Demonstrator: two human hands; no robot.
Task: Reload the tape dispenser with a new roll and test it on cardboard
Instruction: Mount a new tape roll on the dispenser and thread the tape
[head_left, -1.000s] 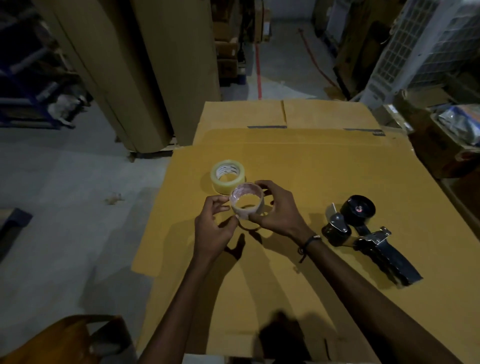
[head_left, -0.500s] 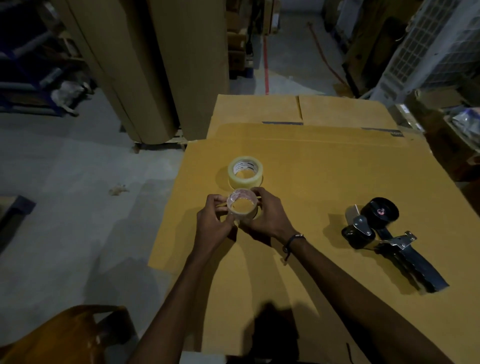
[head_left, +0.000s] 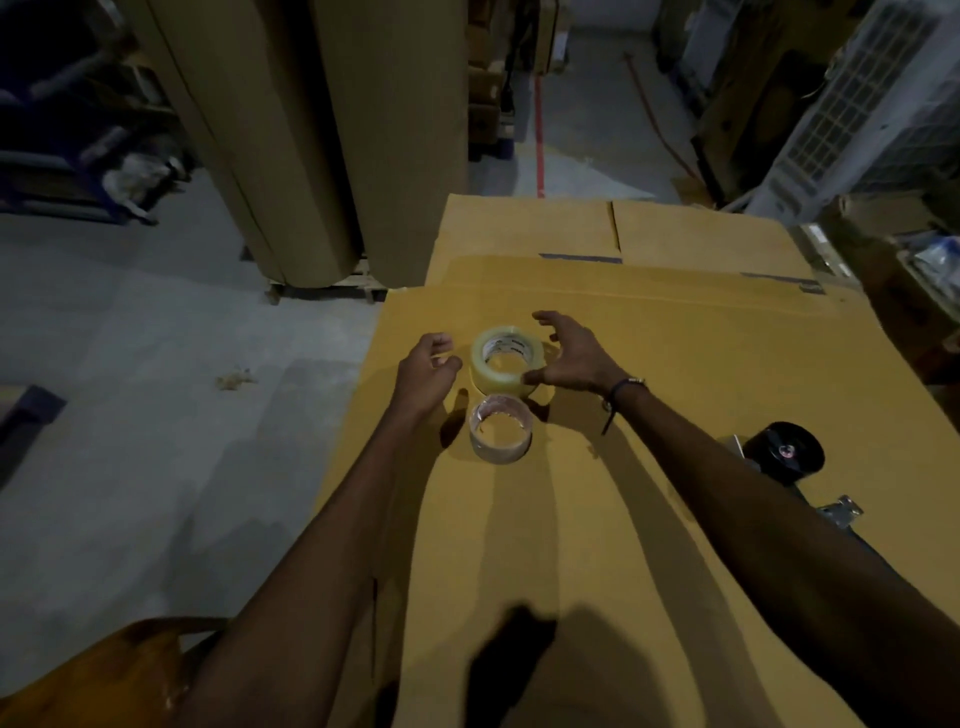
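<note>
A full roll of clear tape (head_left: 506, 359) lies flat on the brown cardboard sheet (head_left: 701, 364). Just in front of it stands a nearly empty tape core (head_left: 500, 427), apart from both hands. My left hand (head_left: 426, 370) hovers open at the full roll's left side, fingers curled. On the roll's right, my right hand (head_left: 569, 353) is spread open, its thumb close to or touching the roll's side. The black tape dispenser (head_left: 789, 457) lies at the right, partly hidden by my right forearm.
Tall upright cardboard rolls (head_left: 322, 140) stand beyond the sheet's left corner. The grey concrete floor (head_left: 130, 389) lies left of the cardboard. Boxes and a white grille unit (head_left: 852, 109) crowd the right side. A brown chair back (head_left: 98, 675) sits at bottom left.
Both hands have let go of the nearly empty core, which now stands on the cardboard, and have moved forward to either side of the full roll.
</note>
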